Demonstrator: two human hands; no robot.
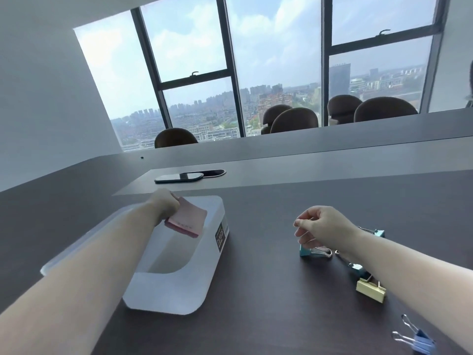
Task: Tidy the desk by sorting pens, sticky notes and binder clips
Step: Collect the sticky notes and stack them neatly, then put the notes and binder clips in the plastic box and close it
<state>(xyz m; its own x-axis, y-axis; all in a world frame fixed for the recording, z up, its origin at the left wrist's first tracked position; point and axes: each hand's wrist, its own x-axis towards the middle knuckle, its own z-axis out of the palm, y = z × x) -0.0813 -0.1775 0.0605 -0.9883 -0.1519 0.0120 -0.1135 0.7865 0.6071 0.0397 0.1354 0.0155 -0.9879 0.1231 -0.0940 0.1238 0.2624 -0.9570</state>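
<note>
My left hand (165,204) grips a pink pad of sticky notes (188,220) and holds it over the far end of a white translucent plastic box (179,290) on the dark desk. Inside, the box looks empty. My right hand (321,226) hovers to the right with fingers loosely curled and nothing in them, just above a teal binder clip (311,252). More binder clips lie near my right forearm: another teal one (380,233), a dark teal one (359,270), a yellow one (371,290) and a blue one (419,342) near the desk's front edge.
The box's lid (76,252) lies under my left forearm, left of the box. A black oval cable cover (189,176) sits in the desk (281,290) farther back. Brown chair backs (294,120) line the far side below large windows.
</note>
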